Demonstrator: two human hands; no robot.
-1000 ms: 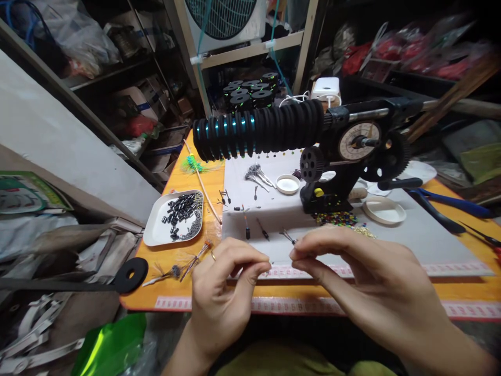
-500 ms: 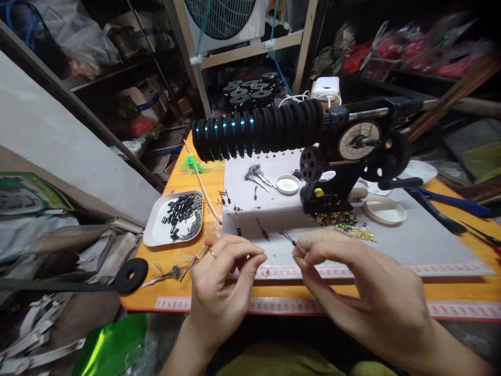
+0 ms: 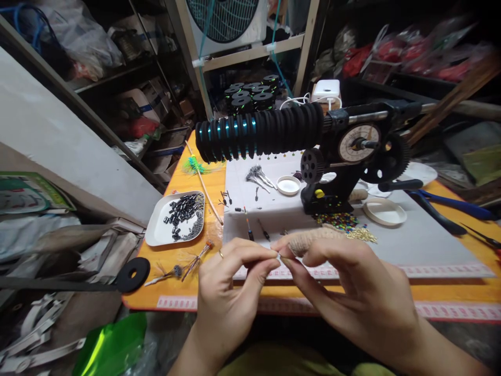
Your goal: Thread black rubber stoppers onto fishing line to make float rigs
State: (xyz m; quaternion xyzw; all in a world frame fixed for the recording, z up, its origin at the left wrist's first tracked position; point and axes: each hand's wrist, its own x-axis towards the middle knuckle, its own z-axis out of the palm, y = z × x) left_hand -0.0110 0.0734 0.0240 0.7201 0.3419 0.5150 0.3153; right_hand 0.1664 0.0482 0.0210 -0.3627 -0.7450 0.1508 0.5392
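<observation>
My left hand (image 3: 238, 282) and my right hand (image 3: 348, 282) meet fingertip to fingertip above the front of the white board (image 3: 395, 256). Each hand pinches thumb against index finger; what lies between the tips is too small to name. Tan wrapping covers a finger of my right hand. Just beyond my hands lie small dark-tipped pieces (image 3: 264, 230) on the board. Behind them stands a black winding machine (image 3: 329, 183) with a row of black spools (image 3: 262, 133), some showing blue line. Coloured beads (image 3: 336, 220) and gold beads (image 3: 362, 235) are heaped beside its base.
A white tray (image 3: 154, 230) of black cylinders stands at the left, near a black disc (image 3: 133, 274). Blue-handled pliers (image 3: 457, 204) lie at the right. Two round white dishes (image 3: 385, 211) and grey-headed bundles (image 3: 258, 175) rest on the board. A measuring tape (image 3: 462, 310) runs along the front edge.
My hands have come together, the right one moving left and the left one slightly right. The fingertips, apart before, now meet. The view has shifted slightly.
</observation>
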